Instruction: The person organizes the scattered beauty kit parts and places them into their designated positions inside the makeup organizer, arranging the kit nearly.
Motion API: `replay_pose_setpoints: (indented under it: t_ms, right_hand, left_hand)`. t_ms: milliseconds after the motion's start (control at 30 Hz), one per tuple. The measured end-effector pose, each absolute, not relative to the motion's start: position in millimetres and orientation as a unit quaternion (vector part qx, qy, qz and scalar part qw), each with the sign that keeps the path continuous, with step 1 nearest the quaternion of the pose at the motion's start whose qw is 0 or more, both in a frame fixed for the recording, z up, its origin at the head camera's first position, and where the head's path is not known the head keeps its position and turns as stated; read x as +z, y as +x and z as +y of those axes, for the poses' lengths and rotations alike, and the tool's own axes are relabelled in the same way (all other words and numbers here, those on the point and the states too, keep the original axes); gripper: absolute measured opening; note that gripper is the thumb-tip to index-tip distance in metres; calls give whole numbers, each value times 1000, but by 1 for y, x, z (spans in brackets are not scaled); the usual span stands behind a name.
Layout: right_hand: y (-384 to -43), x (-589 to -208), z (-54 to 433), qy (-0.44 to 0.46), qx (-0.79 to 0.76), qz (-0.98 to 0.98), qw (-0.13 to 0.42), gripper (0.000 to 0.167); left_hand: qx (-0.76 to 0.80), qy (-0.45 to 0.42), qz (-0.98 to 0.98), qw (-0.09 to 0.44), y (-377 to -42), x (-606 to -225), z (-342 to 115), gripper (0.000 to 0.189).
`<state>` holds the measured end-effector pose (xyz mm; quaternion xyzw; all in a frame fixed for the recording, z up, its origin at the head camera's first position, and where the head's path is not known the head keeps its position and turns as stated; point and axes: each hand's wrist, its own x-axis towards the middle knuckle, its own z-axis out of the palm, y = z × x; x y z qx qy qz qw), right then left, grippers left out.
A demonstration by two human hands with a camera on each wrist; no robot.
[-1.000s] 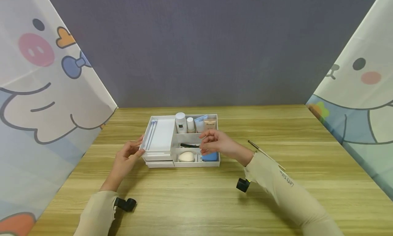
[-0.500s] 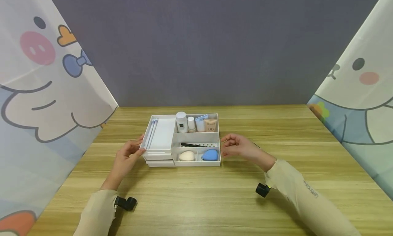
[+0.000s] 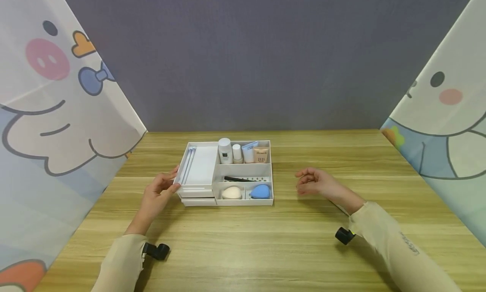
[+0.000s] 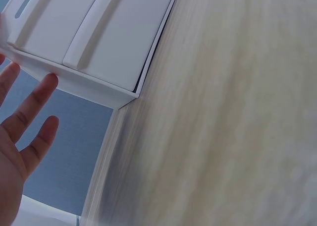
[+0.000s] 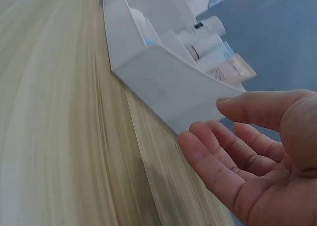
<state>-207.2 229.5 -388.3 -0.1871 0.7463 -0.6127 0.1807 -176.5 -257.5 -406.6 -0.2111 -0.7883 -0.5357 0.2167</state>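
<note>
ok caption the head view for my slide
Left hand at a white organizer of cosmetics on a wood-grain table; empty right hand apart from it.

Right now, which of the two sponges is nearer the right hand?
The blue sponge, front right; the cream sponge sits left of it, farther from the right hand.

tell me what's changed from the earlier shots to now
The right hand has moved right, from over the box to beyond its right wall, and holds nothing. The blue sponge, partly covered a second ago, now shows fully. The left hand stays at the box's left side; box and pen are unmoved.
</note>
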Motion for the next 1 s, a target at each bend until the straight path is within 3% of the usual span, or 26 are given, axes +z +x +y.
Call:
replay_pose_setpoints:
  t_ms: [533, 1000]
  right_hand:
    - [-201, -385, 286, -170, -511, 824, 174, 43]
    - [-187, -387, 306, -176, -462, 847, 195, 32]
  left_hand:
    - [-535, -209, -789, 216, -177, -408, -257, 27]
    - [-538, -212, -788, 210, -176, -407, -259, 24]
